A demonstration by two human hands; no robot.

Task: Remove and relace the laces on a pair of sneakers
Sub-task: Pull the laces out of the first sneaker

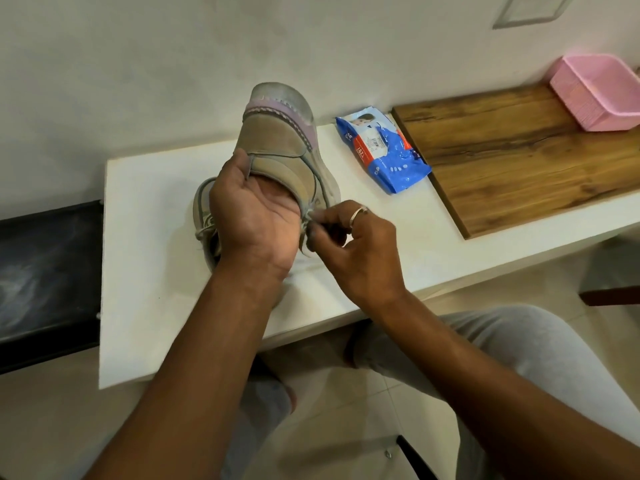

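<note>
The left hand (252, 220) grips the raised sneaker (277, 147), fingers hidden inside. At 3 o'clock, the right hand (360, 247) pinches its blurred lace (306, 237). At 9 o'clock, the second sneaker (204, 209) is mostly hidden.

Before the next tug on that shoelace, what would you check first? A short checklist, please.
1. Left hand has a firm hold on the held sneaker: ok, the thumb is outside and the fingers are tucked into the opening.
2. Right hand pinches the lace: ok.
3. Lace free of knots in the eyelets: cannot tell, the hands hide them.
4. Second sneaker lying on the white table: ok, behind the left hand.
5. Wipes packet out of the way: ok, it lies apart to the right.
</note>
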